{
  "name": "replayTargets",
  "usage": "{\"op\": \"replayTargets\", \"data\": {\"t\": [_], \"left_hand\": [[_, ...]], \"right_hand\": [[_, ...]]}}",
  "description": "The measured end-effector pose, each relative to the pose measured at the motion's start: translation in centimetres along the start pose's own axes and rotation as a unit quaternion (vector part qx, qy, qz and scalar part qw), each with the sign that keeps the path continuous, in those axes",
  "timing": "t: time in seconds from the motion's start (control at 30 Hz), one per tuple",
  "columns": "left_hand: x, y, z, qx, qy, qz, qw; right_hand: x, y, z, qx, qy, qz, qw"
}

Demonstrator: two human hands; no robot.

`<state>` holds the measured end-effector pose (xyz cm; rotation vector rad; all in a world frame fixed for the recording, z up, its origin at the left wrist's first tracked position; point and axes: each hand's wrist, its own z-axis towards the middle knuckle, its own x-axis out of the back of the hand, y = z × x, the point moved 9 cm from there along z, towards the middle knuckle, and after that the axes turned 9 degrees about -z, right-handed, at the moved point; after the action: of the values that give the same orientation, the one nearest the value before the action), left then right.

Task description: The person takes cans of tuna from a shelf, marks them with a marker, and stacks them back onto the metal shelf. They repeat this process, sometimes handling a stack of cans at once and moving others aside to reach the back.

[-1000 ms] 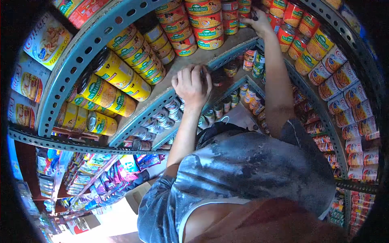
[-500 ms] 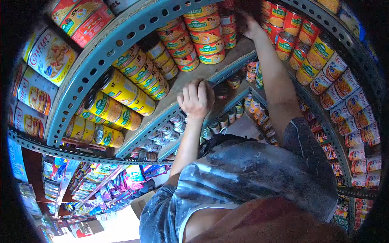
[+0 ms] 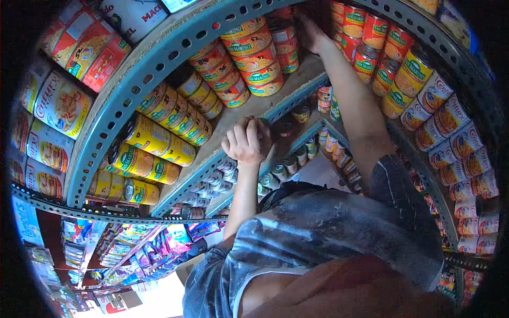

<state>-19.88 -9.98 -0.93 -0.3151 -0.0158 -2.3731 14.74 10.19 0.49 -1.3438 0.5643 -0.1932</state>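
Reaching into the shaded back of the shelf (image 3: 306, 70), the right hand (image 3: 314, 38) is placed nearer the red can stack (image 3: 287, 50), which is set just to its left. The stack's long axis is held upright, and from the left hand (image 3: 245, 139) it is found farther in and to the right. The right fingers are lost in shadow: whether they are spread, narrowed or closed on a can cannot be told. At the front edge, the left fingers are curled, though whether anything is gripped cannot be made out. Seen more plainly a second ago, the right fingers are now swallowed by darkness; the left hand is kept by the edge.
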Motion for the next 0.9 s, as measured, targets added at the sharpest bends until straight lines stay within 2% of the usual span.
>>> {"op": "replayTargets", "data": {"t": [0.13,0.17,0.2,0.23,0.27,0.43,0.63,0.8,0.9], "left_hand": [[-0.3,-0.2,-0.2,-0.001,-0.001,0.021,1.000],[-0.3,-0.1,-0.3,0.000,0.002,0.016,1.000],[-0.3,-0.2,-0.3,0.001,-0.003,0.020,1.000],[-0.3,-0.1,-0.2,-0.002,0.001,0.017,1.000],[-0.2,-0.1,-0.2,-0.005,0.003,0.015,1.000],[-0.2,-0.1,-0.2,0.000,0.005,0.016,1.000],[-0.4,-0.3,-0.5,0.014,-0.016,0.037,0.999],[-0.1,-0.1,0.0,0.027,-0.013,0.022,0.999],[0.3,-0.3,0.5,0.057,-0.023,-0.004,0.998]], "right_hand": [[1.8,-1.0,-0.7,-0.028,0.145,-0.073,0.986],[2.6,0.1,1.8,-0.031,0.142,-0.072,0.987],[0.8,1.0,6.4,0.028,-0.044,0.063,0.997],[-1.2,0.7,7.7,0.084,-0.226,0.196,0.950],[-1.1,0.0,7.4,0.098,-0.237,0.193,0.947],[-0.6,-3.2,5.1,0.212,-0.095,0.085,0.969],[-0.8,-7.4,-0.7,0.401,0.035,-0.030,0.915],[-1.6,-9.1,-5.5,0.499,0.066,-0.063,0.862],[-2.7,-9.2,-7.9,0.524,0.057,-0.065,0.847]]}}
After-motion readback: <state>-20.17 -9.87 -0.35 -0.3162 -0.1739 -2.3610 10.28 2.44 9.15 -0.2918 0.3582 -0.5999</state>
